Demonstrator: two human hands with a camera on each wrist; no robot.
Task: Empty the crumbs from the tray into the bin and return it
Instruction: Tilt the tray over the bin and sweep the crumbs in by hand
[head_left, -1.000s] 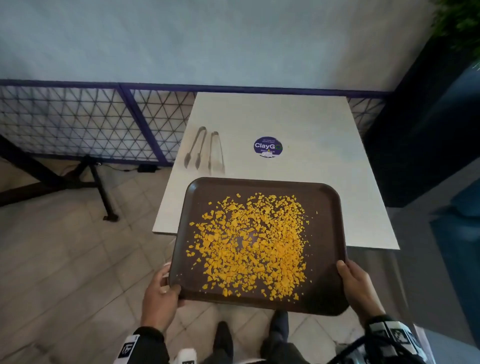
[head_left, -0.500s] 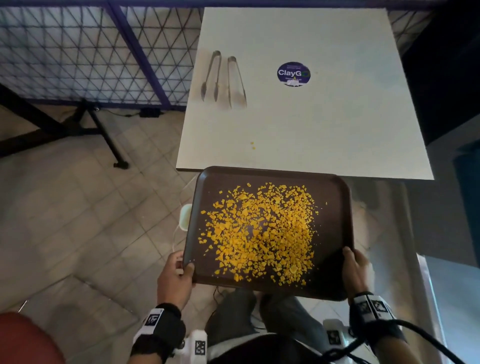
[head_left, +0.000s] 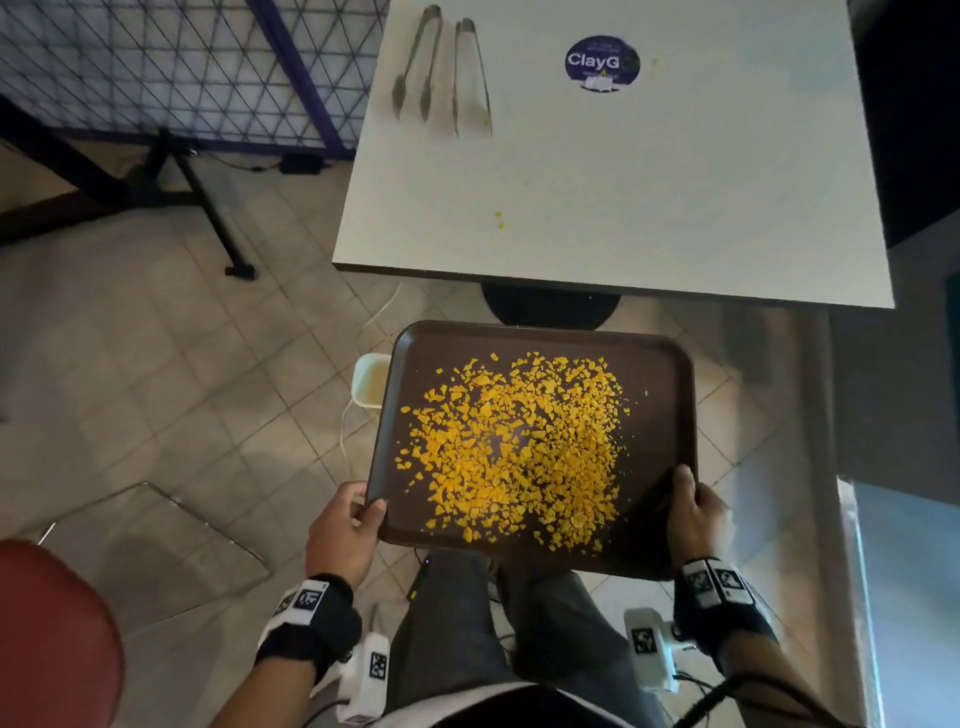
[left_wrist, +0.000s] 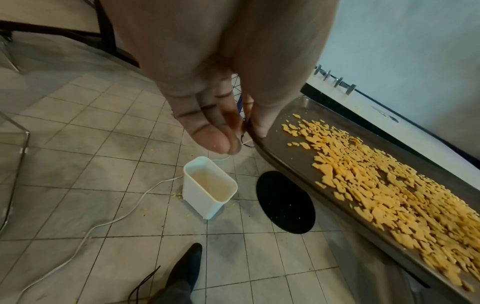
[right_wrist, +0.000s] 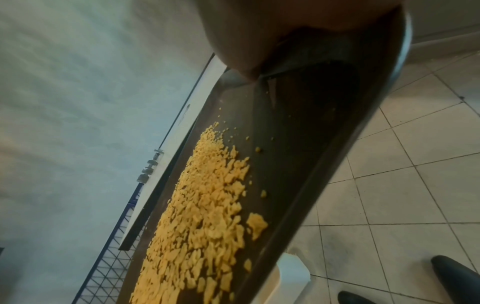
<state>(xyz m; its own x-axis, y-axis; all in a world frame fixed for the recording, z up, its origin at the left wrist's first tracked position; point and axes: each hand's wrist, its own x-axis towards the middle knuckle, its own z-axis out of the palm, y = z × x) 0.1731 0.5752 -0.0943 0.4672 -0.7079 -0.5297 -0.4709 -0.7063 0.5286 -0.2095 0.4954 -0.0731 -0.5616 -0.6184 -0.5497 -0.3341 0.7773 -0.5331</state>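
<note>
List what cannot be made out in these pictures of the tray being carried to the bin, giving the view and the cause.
- Bin: head view, mostly hidden by the tray.
- Right hand fingers: head view, under the tray; right wrist view too dark.
- Sticker small print: head view, too small.
- Red object: head view, cut off by the edge.

It looks like a café or canteen seating area: a white square table on a round black pedestal base carries a round "ClayG" sticker and two metal tongs, a purple wire-mesh partition stands alongside, the floor is beige tile, and a red seat sits nearby
</note>
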